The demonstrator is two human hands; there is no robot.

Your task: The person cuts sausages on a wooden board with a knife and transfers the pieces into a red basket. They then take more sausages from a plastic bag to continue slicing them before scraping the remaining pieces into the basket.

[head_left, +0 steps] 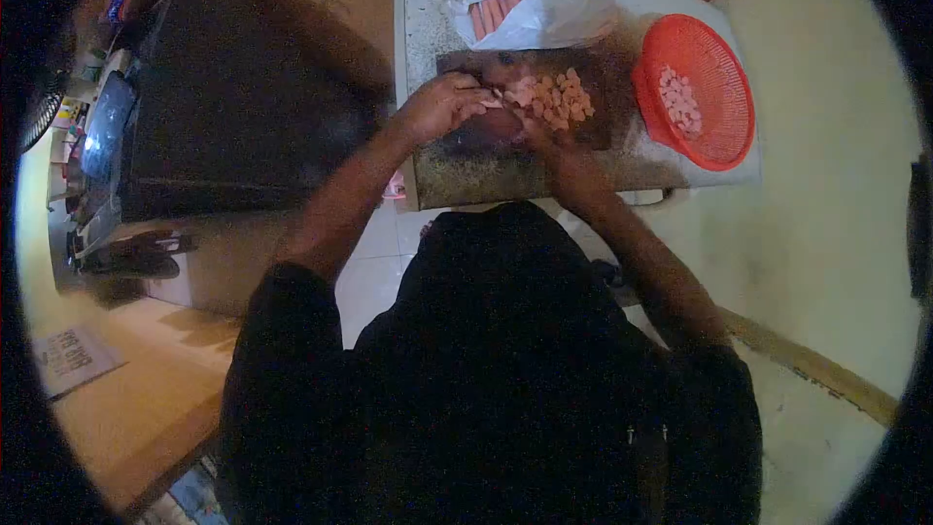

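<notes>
Over a dark board [601, 87], my left hand [449, 107] is closed, its fingertips pinching a pale pink piece that looks like sausage. My right hand [552, 141] is close by on the right, its fingers curled and smeared by dim light. What it grips cannot be made out. Just beyond it, a pile of cut sausage slices [562, 99] lies on the board. Behind the board, a white plastic bag [573, 5] lies with its mouth open, showing several whole sausages [498, 13].
To the right, a red plastic basket [719, 87] leans on the worn white tabletop [466, 175] with sausage slices [680, 102] inside. A large dark surface [253, 107] stands left of the table. A wooden surface [165, 379] with a printed sheet [78, 362] is at lower left.
</notes>
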